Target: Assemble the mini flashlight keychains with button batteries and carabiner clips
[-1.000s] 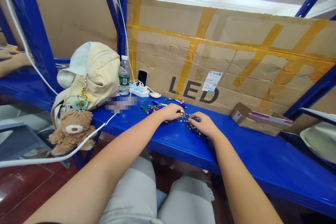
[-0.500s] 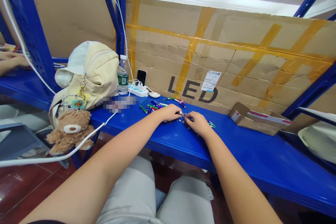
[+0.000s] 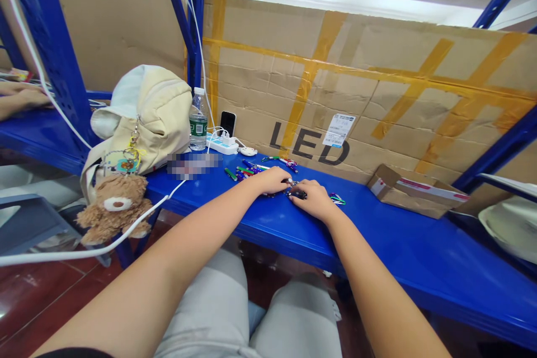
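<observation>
My left hand and my right hand lie close together on the blue shelf, both with fingers curled over a small heap of dark metal pieces. What each finger grips is too small to make out. Several small coloured pen-like items lie just behind my left hand. A green and purple clip lies right of my right hand.
A cream backpack with a teddy bear charm stands at the left, with a water bottle, power strip and phone behind. A flat carton lies right. Another person's hand rests far left.
My right hand has slid a little left toward my left hand, uncovering the green and purple clip on its right. My left hand has barely moved.
</observation>
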Available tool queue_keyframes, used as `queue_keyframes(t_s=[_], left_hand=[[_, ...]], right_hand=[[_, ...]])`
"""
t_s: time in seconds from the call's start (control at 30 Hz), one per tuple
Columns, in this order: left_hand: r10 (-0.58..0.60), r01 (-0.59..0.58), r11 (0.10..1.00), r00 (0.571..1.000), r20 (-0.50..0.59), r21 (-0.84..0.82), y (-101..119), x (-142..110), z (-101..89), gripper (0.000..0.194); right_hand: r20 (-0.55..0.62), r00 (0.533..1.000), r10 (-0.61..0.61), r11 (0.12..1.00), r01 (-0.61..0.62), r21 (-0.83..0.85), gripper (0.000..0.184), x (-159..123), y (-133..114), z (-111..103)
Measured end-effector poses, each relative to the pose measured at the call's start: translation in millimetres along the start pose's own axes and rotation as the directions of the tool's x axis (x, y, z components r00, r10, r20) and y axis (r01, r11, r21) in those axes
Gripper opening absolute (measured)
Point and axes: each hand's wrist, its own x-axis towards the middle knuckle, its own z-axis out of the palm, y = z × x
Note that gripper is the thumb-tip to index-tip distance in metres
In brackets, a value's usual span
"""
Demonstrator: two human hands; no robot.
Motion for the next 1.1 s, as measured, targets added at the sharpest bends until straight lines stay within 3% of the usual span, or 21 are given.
queue_keyframes(t_s=[0.1,0.33,0.5,0.67,1.1], left_hand=[[-0.002,0.002,1.000,1.000,0.003,0.002,0,-1,-0.8,0.024],[0.001,-0.001,1.000,1.000,0.011,0.002,3,-2,-3.1,0.022],[-0.010,0.010,1.000,1.000,0.009,0.012,5,-3,-4.7,0.021],[-0.002,0.002,1.000,1.000,0.021,0.024,7,-3,-4.0,0.021],[-0.012,0.009,0.997,0.999,0.044,0.077,14,-1,-4.0,0.021]], right_hand=[[0.008,1.000,-0.031,1.000,0.031,-0.004,0.030,1,0,2],[-0.025,0.998,-0.056,0.998,0.057,0.012,0.016,2,-1,0],[-0.189,0.979,0.078,0.957,-0.020,0.289,0.017,2,3,-3],[-0.240,0.963,0.124,0.900,-0.007,0.437,0.022,4,2,-4],[-0.263,0.964,0.032,0.938,0.061,0.340,0.021,5,4,1]])
